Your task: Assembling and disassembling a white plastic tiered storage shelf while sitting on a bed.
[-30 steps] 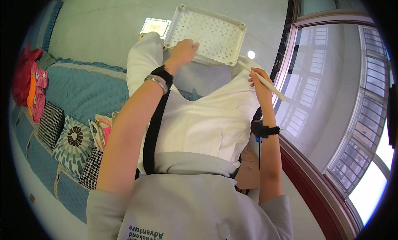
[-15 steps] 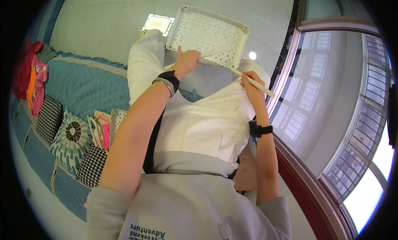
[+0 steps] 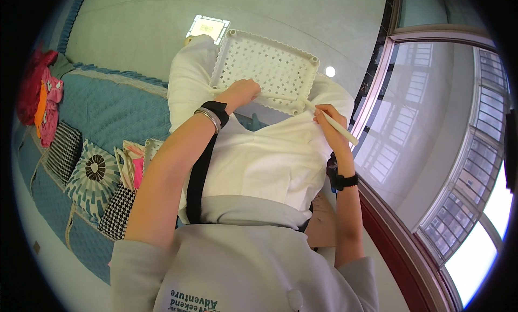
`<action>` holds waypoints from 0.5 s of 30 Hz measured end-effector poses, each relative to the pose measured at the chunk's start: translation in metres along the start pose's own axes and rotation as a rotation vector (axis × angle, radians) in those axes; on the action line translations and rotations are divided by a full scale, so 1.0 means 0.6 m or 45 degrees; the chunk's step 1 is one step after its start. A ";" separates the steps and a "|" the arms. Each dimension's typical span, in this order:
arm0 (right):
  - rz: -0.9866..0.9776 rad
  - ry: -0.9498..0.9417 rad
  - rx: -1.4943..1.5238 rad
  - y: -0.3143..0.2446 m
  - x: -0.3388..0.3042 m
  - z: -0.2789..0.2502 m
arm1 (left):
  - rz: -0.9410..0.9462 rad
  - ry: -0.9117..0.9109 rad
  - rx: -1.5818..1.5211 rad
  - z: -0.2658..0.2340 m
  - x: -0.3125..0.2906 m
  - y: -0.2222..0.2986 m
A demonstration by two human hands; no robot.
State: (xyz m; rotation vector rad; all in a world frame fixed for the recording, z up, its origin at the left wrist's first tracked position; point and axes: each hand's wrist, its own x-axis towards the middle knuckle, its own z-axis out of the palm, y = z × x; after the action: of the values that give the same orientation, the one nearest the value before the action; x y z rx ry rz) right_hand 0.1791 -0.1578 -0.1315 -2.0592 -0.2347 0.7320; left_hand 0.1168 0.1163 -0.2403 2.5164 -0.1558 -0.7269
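A white plastic tray (image 3: 270, 61) with star-shaped holes and a scalloped rim rests over my knees, with round sockets at its corners. My left hand (image 3: 242, 93) is closed on its near edge, left of the middle. In my right hand (image 3: 330, 122) is a white tube (image 3: 345, 133), held slantwise. The tube's far end meets the tray's near right corner; whether it sits inside the socket I cannot tell. My fingers partly cover the tube.
To my left stands a blue quilted sofa (image 3: 113, 104) with a round-patterned cushion (image 3: 93, 170), houndstooth cushions (image 3: 63, 150) and a pile of red and pink clothes (image 3: 43, 91). A window frame (image 3: 372, 118) runs along my right. A bright light patch (image 3: 208, 28) lies on the floor.
The tray has come nearer to me, its holes showing more plainly. My left hand has shifted along with the near edge, its fingers now curled. My right hand and the tube dropped slightly.
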 end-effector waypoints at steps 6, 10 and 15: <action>0.087 -0.025 -0.079 0.004 -0.018 -0.003 | 0.084 0.044 -0.027 -0.014 0.000 0.014; 0.074 -0.028 -0.033 0.005 -0.026 0.002 | -0.141 0.205 0.068 -0.018 0.001 0.033; 0.022 -0.066 -0.044 0.019 -0.023 0.011 | -0.267 -0.007 -0.076 0.001 0.044 0.008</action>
State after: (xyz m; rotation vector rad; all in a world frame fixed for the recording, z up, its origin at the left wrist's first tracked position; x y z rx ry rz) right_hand 0.1627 -0.1653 -0.1379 -2.0787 -0.2608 0.7980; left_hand 0.1393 0.1057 -0.2508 2.4977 0.1288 -0.8081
